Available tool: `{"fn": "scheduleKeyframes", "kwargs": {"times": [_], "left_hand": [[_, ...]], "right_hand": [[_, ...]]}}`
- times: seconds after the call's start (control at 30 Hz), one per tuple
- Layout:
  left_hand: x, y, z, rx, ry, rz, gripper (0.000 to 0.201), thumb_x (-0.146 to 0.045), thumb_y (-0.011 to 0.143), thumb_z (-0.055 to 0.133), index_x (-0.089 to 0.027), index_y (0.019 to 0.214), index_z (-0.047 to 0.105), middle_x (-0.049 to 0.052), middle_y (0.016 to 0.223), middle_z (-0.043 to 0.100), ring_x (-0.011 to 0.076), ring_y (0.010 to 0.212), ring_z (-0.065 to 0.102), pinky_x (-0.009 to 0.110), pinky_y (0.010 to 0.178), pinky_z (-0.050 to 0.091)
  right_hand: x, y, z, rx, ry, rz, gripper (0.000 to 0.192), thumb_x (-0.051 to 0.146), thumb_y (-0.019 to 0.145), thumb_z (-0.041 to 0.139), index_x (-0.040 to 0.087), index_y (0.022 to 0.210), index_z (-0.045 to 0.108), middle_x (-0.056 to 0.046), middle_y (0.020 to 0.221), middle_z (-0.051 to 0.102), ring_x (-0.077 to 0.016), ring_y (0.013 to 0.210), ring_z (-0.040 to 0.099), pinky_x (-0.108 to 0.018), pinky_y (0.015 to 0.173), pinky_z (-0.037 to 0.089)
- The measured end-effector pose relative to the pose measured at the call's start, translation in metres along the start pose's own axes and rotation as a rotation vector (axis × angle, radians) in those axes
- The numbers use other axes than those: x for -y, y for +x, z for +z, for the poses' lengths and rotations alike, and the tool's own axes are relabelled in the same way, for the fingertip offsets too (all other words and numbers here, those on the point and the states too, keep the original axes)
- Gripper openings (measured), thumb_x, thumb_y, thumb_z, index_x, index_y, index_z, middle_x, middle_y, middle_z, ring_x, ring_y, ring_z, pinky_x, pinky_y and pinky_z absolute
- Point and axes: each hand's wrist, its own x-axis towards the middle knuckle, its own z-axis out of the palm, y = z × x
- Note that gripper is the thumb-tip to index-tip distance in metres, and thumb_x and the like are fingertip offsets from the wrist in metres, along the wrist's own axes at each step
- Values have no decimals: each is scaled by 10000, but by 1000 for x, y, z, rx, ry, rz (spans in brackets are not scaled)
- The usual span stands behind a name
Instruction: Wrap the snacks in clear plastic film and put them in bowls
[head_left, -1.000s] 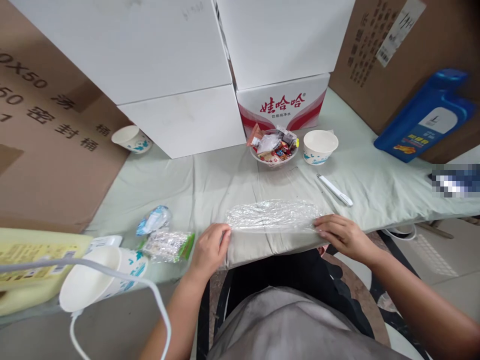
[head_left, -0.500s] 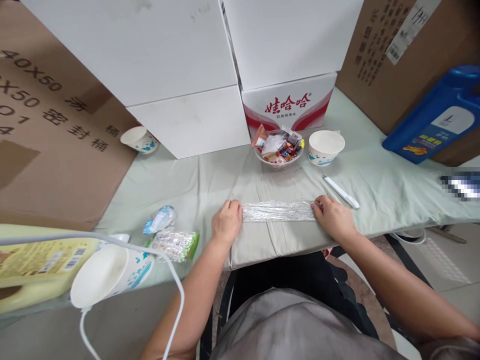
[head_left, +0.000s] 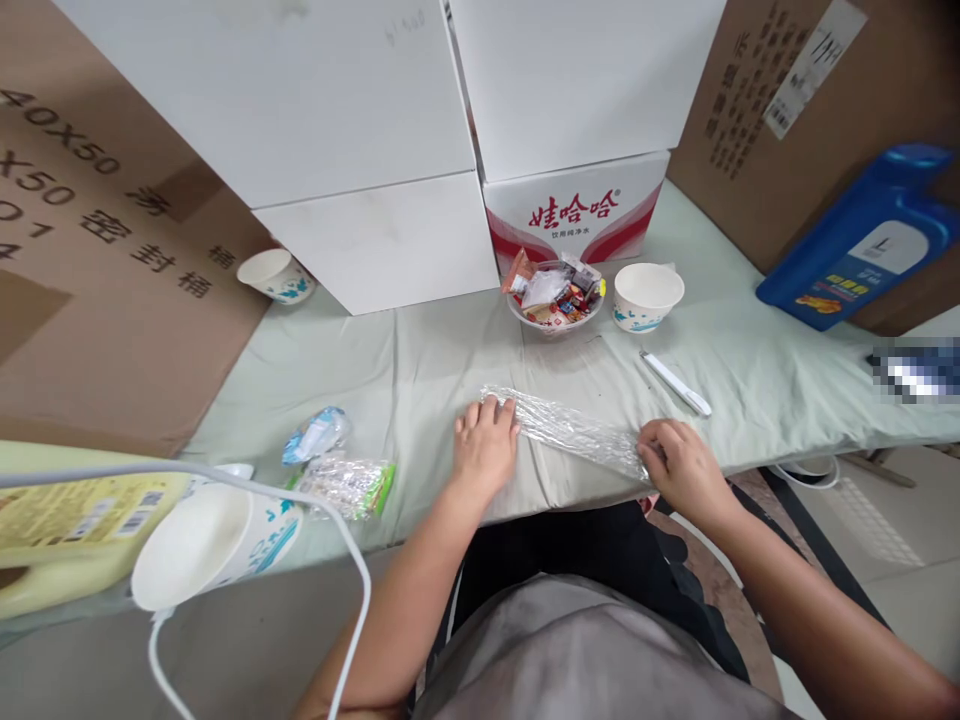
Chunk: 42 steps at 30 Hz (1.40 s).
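Observation:
A long folded strip of clear plastic film (head_left: 574, 435) lies slantwise on the cloth-covered table, its left end farther from me than its right. My left hand (head_left: 484, 445) rests palm down with fingers spread, the fingertips pressing on the film's near edge close to its left end. At the other end, my right hand (head_left: 682, 465) pinches the film between thumb and fingers. Just beyond the right hand lies a white utility knife (head_left: 677, 384). Left of my left hand are a crinkled clear packet with green edges (head_left: 349, 487) and a blue-and-white wrapper (head_left: 319, 434).
Behind the film stand a bowl of wrapped snacks (head_left: 553, 300) and a paper bowl (head_left: 648, 297). White boxes (head_left: 382, 240) form a wall at the back. A blue bottle (head_left: 855, 245) stands right. A pale cable (head_left: 352, 560) hangs across the left front, near a tilted paper tub (head_left: 217, 545).
The film has turned from level to slanting, its right end coming nearer to me. My left hand has moved right and spread its fingers along the film; my right hand has shifted slightly nearer and right.

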Motion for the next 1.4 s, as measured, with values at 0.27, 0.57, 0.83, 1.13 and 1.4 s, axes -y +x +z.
{"fn": "scheduleKeyframes", "kwargs": {"times": [0.27,0.57,0.83,1.13,1.4], "left_hand": [[-46,-39,9,-42,-295,318,329,-222,914,509,-186,1227,604,113,1188,632,290,1087,539,459,893,465],[-25,-43,18,-3,-705,484,445,-50,827,434,-245,1172,636,52,1189,678,211,1179,573,429,984,446],[-27,-42,21,-7,-618,509,465,-20,810,425,-244,1142,662,60,1222,664,226,1203,551,452,996,434],[-28,-42,18,84,-739,413,370,-110,842,516,-269,1149,647,24,1159,693,213,1161,573,438,1018,418],[-30,-41,16,41,-680,470,474,-5,802,439,-243,1140,670,40,1113,715,216,1158,572,418,957,430]], "right_hand": [[31,-49,-18,449,699,73,267,394,930,527,211,1108,606,-21,813,603,-126,669,572,-266,635,487],[53,14,-35,677,860,-143,638,447,769,744,218,1321,520,-75,1091,661,-152,852,629,-272,704,508],[60,95,15,194,295,-6,384,552,843,572,189,733,631,-41,732,618,-171,710,570,-314,675,457],[66,61,-14,695,671,-563,656,620,721,718,192,1205,606,-103,1159,646,-216,1067,603,-353,942,456],[56,90,30,270,280,-42,131,295,858,575,188,803,627,17,667,612,-116,597,512,-245,587,384]]}}
